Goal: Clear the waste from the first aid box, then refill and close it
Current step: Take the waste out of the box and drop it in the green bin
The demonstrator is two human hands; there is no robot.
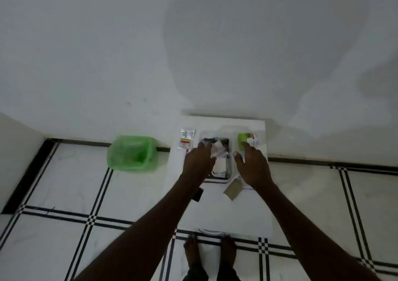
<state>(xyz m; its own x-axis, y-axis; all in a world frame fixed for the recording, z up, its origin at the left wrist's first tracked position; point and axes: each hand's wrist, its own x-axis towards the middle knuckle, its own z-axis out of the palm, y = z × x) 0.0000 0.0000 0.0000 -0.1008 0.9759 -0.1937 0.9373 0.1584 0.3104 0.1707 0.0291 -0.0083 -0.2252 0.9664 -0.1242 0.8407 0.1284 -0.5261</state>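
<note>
The first aid box (230, 166), a clear open container, sits on a white table (226, 211) against the wall. Crumpled white waste (220, 151) and dark bits lie inside it. My left hand (199, 162) reaches down into the box's left side, fingers over the waste; whether it grips anything is hidden. My right hand (252, 164) hovers with fingers spread at the box's right rim, holding nothing. A green-capped bottle (247, 141) stands just beyond that hand. A sealed sachet (187, 139) with a red and yellow label lies left of the box.
A green-lined waste bin (132, 152) stands on the tiled floor left of the table. A tan card (233, 189) and a dark object (198, 194) lie on the table near the box. My bare feet (210, 252) are at the table's near edge.
</note>
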